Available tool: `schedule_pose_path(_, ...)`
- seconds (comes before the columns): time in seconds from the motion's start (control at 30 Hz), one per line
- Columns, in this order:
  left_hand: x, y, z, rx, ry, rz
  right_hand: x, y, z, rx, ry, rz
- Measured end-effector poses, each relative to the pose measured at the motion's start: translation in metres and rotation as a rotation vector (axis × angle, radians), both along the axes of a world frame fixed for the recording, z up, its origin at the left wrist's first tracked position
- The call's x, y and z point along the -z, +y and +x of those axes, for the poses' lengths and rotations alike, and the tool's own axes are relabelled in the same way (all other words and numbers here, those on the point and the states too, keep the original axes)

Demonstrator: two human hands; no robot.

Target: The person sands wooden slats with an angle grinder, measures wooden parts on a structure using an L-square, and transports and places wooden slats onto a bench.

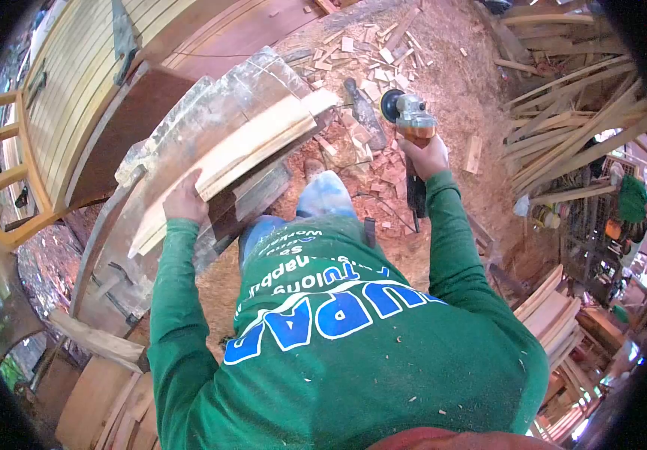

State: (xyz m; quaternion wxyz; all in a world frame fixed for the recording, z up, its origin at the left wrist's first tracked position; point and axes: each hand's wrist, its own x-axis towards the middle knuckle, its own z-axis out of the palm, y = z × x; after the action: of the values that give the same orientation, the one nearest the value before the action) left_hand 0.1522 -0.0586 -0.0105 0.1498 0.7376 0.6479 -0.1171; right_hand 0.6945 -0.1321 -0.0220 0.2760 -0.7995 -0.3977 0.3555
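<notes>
My right hand [427, 156] is wrapped around an angle grinder [416, 118], held out to the right of the bench. A round disc [392, 106] sits on the grinder's head, facing left and clear of the wood. The grinder's dark body hangs below my hand. A long, gently curved wooden piece [252, 144], pale on top, lies along the bench edge. At its nearer part my left hand [186, 199] grips it, with the fingers on its upper face; part of the grip is hidden. The worn workbench [188, 120] is under the piece.
Wood offcuts [383, 64] and sawdust cover the floor ahead. A clamp [111, 283] is on the bench at left. Curved wooden strips [578, 105] are piled at right. A slatted wooden panel [76, 82] and an orange-brown frame [5, 180] stand at upper left.
</notes>
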Motion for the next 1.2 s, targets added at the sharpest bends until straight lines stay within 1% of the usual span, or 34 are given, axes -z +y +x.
schedule_pose_path(0.03, 0.01, 0.004, 0.0, 0.04, -0.041, 0.14, -0.012, 0.0, -0.006, -0.005, 0.001, -0.013)
schedule_pose_path(0.1, 0.036, 0.005, -0.002, 0.11, -0.119, 0.415, -0.014, -0.004, -0.008, -0.042, 0.017, -0.022)
schedule_pose_path(0.13, 0.046, 0.002, -0.001, 0.032, -0.05, 0.283, -0.015, -0.004, -0.009, -0.063, 0.024, -0.026)
schedule_pose_path(0.23, 0.066, -0.019, 0.002, 0.119, -0.018, 0.348, -0.001, -0.011, -0.011, -0.094, 0.054, -0.027)
schedule_pose_path(0.27, 0.071, -0.026, 0.0, 0.112, 0.035, 0.209, 0.003, -0.012, -0.011, -0.11, 0.054, -0.028)
schedule_pose_path(0.3, 0.054, -0.025, 0.015, -0.011, 0.102, 0.032, 0.0, -0.01, -0.015, -0.119, 0.111, -0.027)
schedule_pose_path(0.33, 0.018, -0.018, 0.043, -0.134, 0.167, -0.147, -0.008, -0.005, -0.022, -0.128, 0.167, -0.027)
schedule_pose_path(0.37, 0.0, -0.014, 0.059, -0.257, 0.232, -0.327, -0.016, 0.0, -0.029, -0.137, 0.223, -0.027)
schedule_pose_path(0.4, 0.013, -0.01, 0.051, -0.393, 0.169, -0.406, -0.021, 0.008, -0.033, -0.177, 0.223, -0.089)
schedule_pose_path(0.5, 0.053, -0.008, 0.03, -0.407, 0.185, -0.345, 0.024, 0.02, -0.036, -0.198, 0.257, 0.06)
schedule_pose_path(0.53, 0.066, 0.0, 0.029, -0.389, 0.246, -0.359, 0.036, 0.028, -0.037, -0.213, 0.272, -0.024)
schedule_pose_path(0.57, 0.065, 0.006, 0.033, -0.458, 0.212, -0.378, 0.028, 0.037, -0.045, -0.267, 0.174, -0.069)
schedule_pose_path(0.63, 0.045, 0.02, 0.046, -0.6, 0.142, -0.413, -0.002, 0.061, -0.061, -0.378, -0.023, -0.153)
schedule_pose_path(0.67, 0.041, 0.023, 0.05, -0.627, 0.147, -0.438, 0.008, 0.067, -0.063, -0.404, -0.014, -0.151)
schedule_pose_path(0.73, 0.034, 0.025, 0.055, -0.639, 0.141, -0.447, 0.018, 0.075, -0.06, -0.468, -0.116, -0.193)
schedule_pose_path(0.87, 0.037, 0.025, 0.052, -0.632, 0.132, -0.444, 0.003, 0.091, -0.067, -0.511, -0.237, -0.272)
schedule_pose_path(0.97, 0.049, 0.025, 0.051, -0.619, 0.194, -0.412, -0.009, 0.099, -0.07, -0.53, -0.179, -0.171)
schedule_pose_path(1.07, 0.049, 0.026, 0.05, -0.61, 0.206, -0.425, 0.0, 0.114, -0.071, -0.615, -0.213, -0.156)
schedule_pose_path(1.17, 0.04, 0.026, 0.05, -0.617, 0.103, -0.421, 0.024, 0.142, -0.072, -0.667, -0.173, -0.29)
schedule_pose_path(1.2, 0.037, 0.027, 0.051, -0.617, 0.117, -0.431, 0.028, 0.154, -0.076, -0.671, -0.171, -0.322)
